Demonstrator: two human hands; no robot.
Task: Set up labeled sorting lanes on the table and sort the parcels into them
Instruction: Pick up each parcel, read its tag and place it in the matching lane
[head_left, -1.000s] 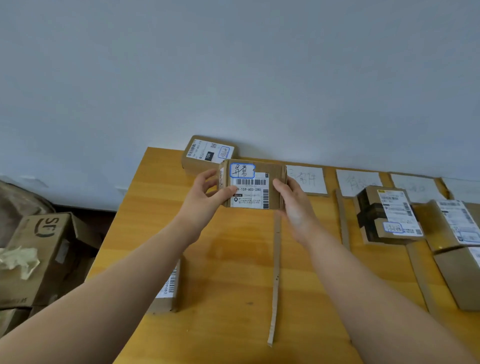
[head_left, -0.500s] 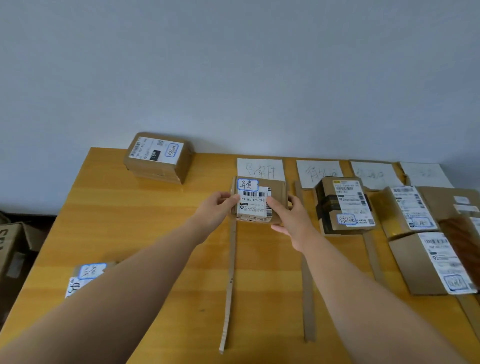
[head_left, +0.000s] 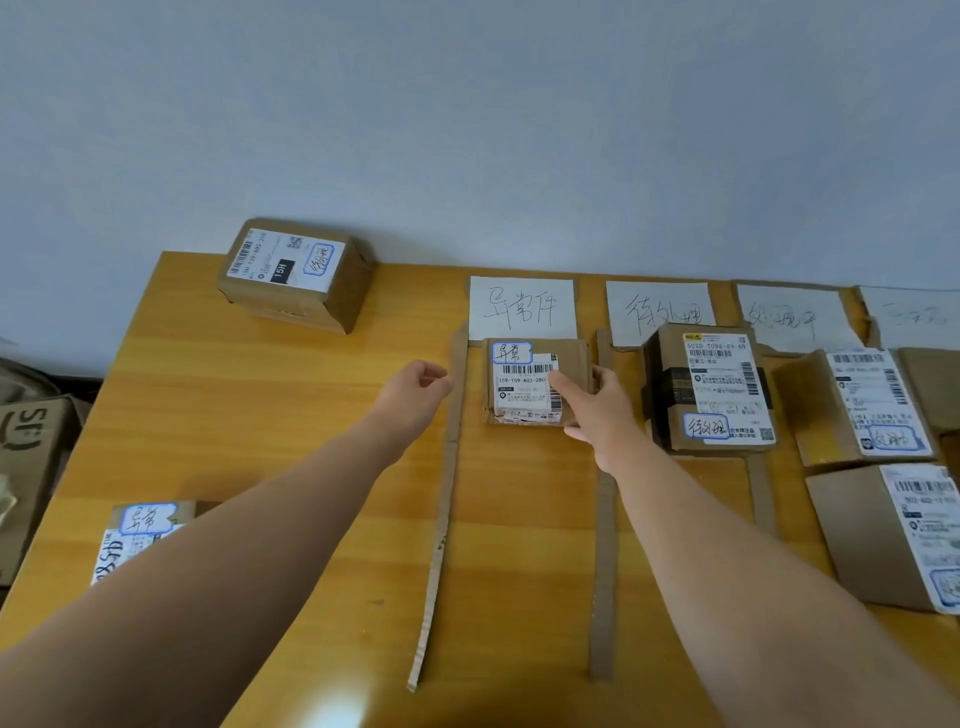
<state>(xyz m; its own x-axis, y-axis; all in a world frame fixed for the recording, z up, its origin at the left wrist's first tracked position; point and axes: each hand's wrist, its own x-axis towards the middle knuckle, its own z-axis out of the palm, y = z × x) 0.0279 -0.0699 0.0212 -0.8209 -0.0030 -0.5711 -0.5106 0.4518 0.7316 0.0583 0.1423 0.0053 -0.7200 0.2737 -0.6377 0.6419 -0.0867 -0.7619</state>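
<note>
**Item:** small parcel (head_left: 535, 382), brown card, printed label on top, blue-framed tag (head_left: 511, 353) at its far left corner.

**Location:** laid flat on the worktop (head_left: 291, 415) at the far end of the first lane. It is set between the left strip (head_left: 447, 493) and the right strip (head_left: 602, 571), with its far edge just beside the first label sheet (head_left: 522, 309). The tag's writing appears to match that sheet.

**Right hand** (head_left: 597, 410): the parcel's right edge is pinched, with the thumb laid across the printed label and the fingers curled round the side.

**Left hand** (head_left: 415, 389): loosely curled, nothing held. It is placed just left of the left strip, apart from the parcel.

**Step in hand (judged):** the parcel is being seated and squared in its lane before release.

**Handling notes:**
- The pinch is best let go only once the base is fully flat.
- The parcel is best nudged parallel to the strips and kept off both, since loose card strips are likely to slide if brushed.
- The sheet's writing should be left uncovered, and the tag kept face up and readable.
- The right hand should be drawn back along the lane, clear of the banded parcel (head_left: 711, 389) next door.

**Outstanding (judged):** the corner parcel (head_left: 296, 273) and the near parcel (head_left: 140, 525) lie outside the lanes and are not yet sorted. The near parcel is partly hidden by the left forearm.
</note>
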